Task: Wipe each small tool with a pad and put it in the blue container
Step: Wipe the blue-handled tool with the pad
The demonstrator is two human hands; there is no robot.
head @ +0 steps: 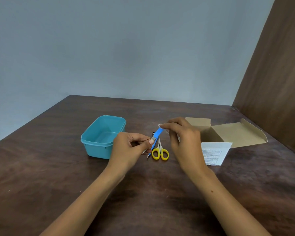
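My left hand [129, 147] pinches the metal end of a small blue-handled tool [157, 132] above the table. My right hand [182, 137] pinches a small white pad [161, 125] around the tool's blue upper end. Under the hands, yellow-handled scissors [160, 151] lie on the table, with another thin blue tool [152, 149] beside them and a dark small tool [153, 133] partly hidden just behind. The open blue container [99, 147] stands left of my left hand, nothing visible inside it.
An open cardboard box [228, 132] with its flap spread lies to the right, a printed white paper sheet [213, 153] in front of it. A brown wooden panel [276, 74] rises along the table's right side. The brown table [58, 176] meets a grey wall behind.
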